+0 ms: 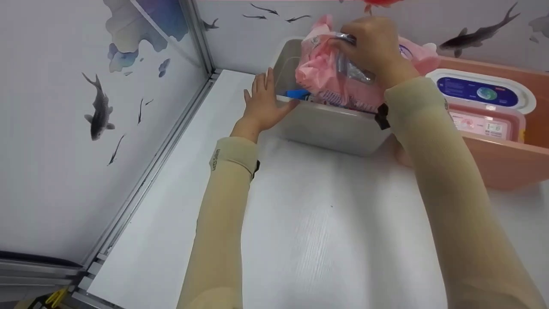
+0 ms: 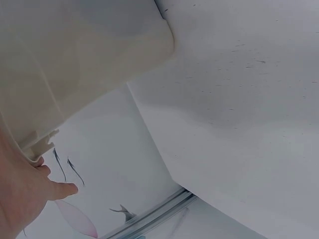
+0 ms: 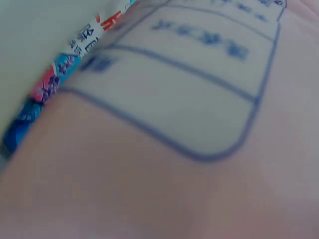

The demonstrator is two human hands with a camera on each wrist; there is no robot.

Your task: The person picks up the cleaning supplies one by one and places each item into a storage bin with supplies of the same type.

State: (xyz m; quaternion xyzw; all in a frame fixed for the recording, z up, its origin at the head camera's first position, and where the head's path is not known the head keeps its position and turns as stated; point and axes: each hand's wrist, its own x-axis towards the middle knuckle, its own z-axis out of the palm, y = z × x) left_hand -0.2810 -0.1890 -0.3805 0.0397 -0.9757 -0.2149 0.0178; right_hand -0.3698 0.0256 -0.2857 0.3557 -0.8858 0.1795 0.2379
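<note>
In the head view my right hand (image 1: 375, 45) grips the gathered top of a pink plastic package (image 1: 319, 71). The package is crinkled, with clear and silvery parts, and its lower end is behind the front rim of a light grey bin (image 1: 330, 128). Purple-outlined print on the pink package (image 3: 199, 194) fills the right wrist view. My left hand (image 1: 261, 105) rests at the bin's left front corner, fingers straight and spread, thumb over the rim. The left wrist view has that hand (image 2: 20, 194) at the bin's edge. A blue packet (image 1: 298, 93) shows inside the bin.
Right of the grey bin stands a salmon-coloured bin (image 1: 493, 167). It holds a white-lidded pack with a blue label (image 1: 463, 91) and a pink box (image 1: 484, 124). Walls with fish pictures close off the white table (image 1: 317, 214) at the back and left.
</note>
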